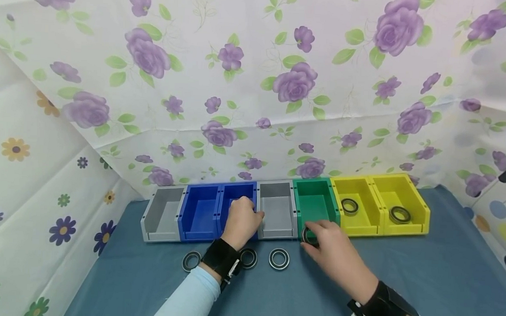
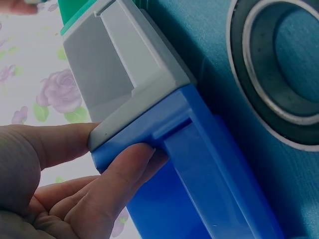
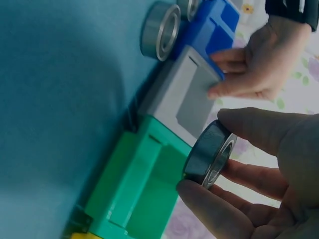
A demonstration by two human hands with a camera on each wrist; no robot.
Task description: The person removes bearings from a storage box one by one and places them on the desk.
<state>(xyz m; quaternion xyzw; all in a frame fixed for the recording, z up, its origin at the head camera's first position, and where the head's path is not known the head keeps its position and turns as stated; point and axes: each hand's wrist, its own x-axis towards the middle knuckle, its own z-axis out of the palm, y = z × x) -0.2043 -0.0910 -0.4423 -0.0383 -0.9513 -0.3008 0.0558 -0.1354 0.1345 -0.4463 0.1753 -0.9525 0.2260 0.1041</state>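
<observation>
My right hand (image 1: 335, 253) pinches a ball bearing (image 3: 207, 154) between thumb and fingertips, just above the front of the green bin (image 1: 316, 201). The bearing is a dark ring with a metal bore. My left hand (image 1: 241, 221) grips the adjoining walls of the right-hand blue bin (image 2: 174, 209) and the middle grey bin (image 1: 277, 206), one digit on the grey side and another inside the blue one. Three more bearings lie on the cloth before the bins: one left of my left wrist (image 1: 191, 261), one partly hidden behind its strap, and one bearing (image 1: 279, 259) between my hands.
The bins stand side by side in a row against a flowered curtain (image 1: 220, 133). At the right end, two yellow bins (image 1: 374, 229) hold one bearing each. Another blue bin (image 1: 199, 212) and a grey bin (image 1: 165, 215) form the left end. A blue cloth (image 1: 272, 300) covers the table.
</observation>
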